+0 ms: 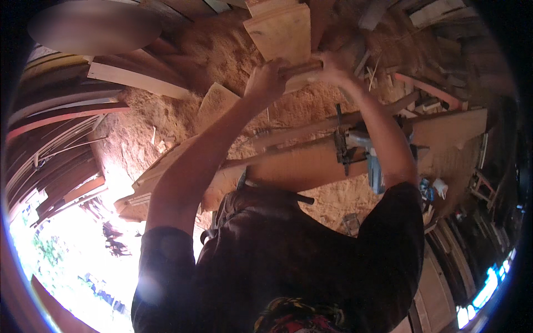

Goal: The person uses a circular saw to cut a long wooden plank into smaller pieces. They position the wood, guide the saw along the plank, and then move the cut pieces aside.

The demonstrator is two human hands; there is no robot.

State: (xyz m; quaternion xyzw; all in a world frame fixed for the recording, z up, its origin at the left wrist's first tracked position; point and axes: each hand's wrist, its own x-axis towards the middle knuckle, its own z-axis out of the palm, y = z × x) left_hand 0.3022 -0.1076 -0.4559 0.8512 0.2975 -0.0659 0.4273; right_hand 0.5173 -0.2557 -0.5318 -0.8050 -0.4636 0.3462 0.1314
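Observation:
Both my arms reach forward over a wooden workbench. My left hand (266, 79) is closed on the left end of a short wooden piece (302, 70). Its other end is in my right hand (333, 67), fingers curled around it. The piece lies roughly level between the two hands, just in front of the lower edge of a pale wooden block (282, 34). Whether piece and block touch, I cannot tell. My fingertips are partly hidden.
A long board (300, 164) crosses in front of my body, with a dark clamp (341, 141) and a blue-grey power tool (375, 166) near my right forearm. Sawdust (133, 122) covers the ground. Stacked planks (61, 139) stand left; a pale beam (139, 79) lies far left.

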